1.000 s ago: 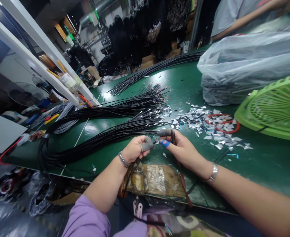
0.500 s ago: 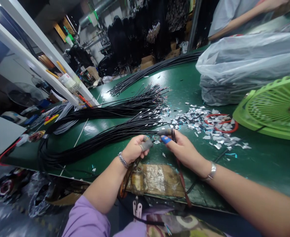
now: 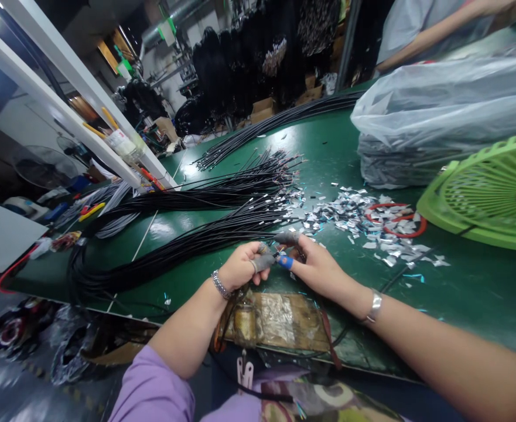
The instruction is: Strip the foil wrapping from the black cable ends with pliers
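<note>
In the head view my left hand [image 3: 246, 264], with grey covers on its fingertips, pinches a black cable just short of its end. My right hand [image 3: 313, 261] has blue tape round the thumb and a grey cover on the forefinger. Its thumb and forefinger close on the stripped end of the same cable, touching my left fingertips. Something dark sits in the curl of the right hand, too hidden to name. Just beyond lies a bundle of black cables [image 3: 187, 249], its ends toward the right. Below the hands a worn wooden board [image 3: 290, 319] lies at the table edge.
Silvery foil scraps [image 3: 349, 214] and red rings [image 3: 409, 225] litter the green table [image 3: 328, 152]. To the right stand a green fan [image 3: 495, 193] and a plastic-wrapped stack [image 3: 433, 123]. A white post [image 3: 82, 99] rises at left. Another person's arm [image 3: 433, 35] shows at top right.
My right hand has moved left to my left fingertips, and its fingers have closed on the cable end. The dark pointed tool seen upright in it is now mostly hidden.
</note>
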The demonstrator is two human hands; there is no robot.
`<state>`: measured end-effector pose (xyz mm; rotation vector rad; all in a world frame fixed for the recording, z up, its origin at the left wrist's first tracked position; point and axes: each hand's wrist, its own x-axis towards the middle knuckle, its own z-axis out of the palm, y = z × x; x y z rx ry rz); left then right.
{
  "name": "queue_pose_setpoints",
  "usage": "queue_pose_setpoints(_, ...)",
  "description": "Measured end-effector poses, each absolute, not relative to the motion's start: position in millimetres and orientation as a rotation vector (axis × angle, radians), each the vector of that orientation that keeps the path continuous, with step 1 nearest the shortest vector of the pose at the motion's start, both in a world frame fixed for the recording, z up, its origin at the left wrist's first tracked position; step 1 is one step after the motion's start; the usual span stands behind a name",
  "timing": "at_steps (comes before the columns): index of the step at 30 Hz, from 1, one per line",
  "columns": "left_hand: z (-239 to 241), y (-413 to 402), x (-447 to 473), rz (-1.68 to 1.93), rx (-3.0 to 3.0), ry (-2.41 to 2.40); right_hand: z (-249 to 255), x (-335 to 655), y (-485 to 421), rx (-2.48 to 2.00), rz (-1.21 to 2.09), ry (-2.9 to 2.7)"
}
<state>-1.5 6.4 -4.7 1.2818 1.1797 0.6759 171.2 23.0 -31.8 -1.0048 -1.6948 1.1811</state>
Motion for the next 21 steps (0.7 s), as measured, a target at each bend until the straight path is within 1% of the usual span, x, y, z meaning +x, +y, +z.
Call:
queue_pose_setpoints(6,-3,6,-3,0.704,1.278,1.154,-35,173,24,-0.892,1.262,-1.618)
queue_pose_setpoints(12,-3,6,-4,0.678,1.266,1.108,-42,172,30,-0.913,1.118,-1.701)
queue_pose_setpoints(16,-2,7,-5,0.802,1.185,1.124,-35,179,27,-0.977,0.818,-1.952)
queue_pose_setpoints(21,-3,8,-5,0.875,1.145,1.136,-25,187,19,-0.932,0.188,-2.15)
